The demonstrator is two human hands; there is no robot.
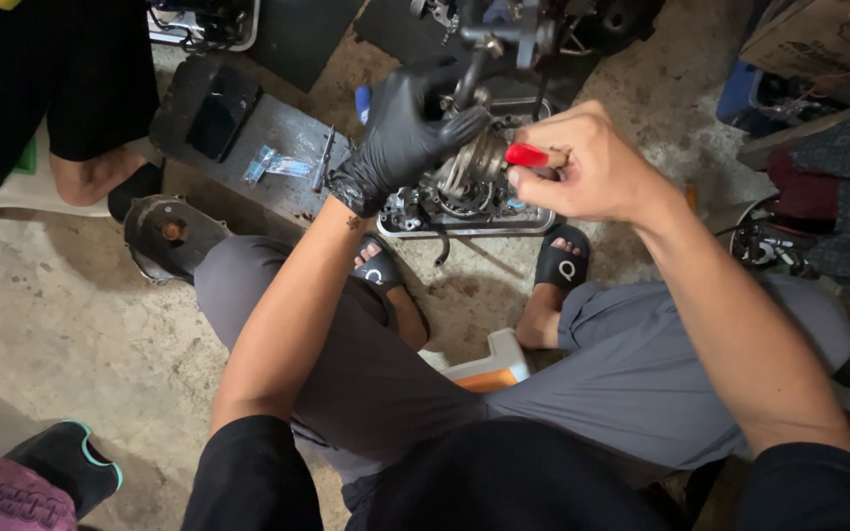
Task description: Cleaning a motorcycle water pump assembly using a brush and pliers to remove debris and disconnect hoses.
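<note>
Red-handled tool (528, 155) clamped in right hand (592, 167) grip, gloved left hand (405, 133) clasping engine part (474, 167)

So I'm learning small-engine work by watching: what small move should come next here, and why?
Probably keep the gloved left hand steady on the round metal engine part and turn the red-handled tool gently with the bare right hand. The tool's tip already sits at the part, and the left hand is bracing it, so the grip looks set.
</note>
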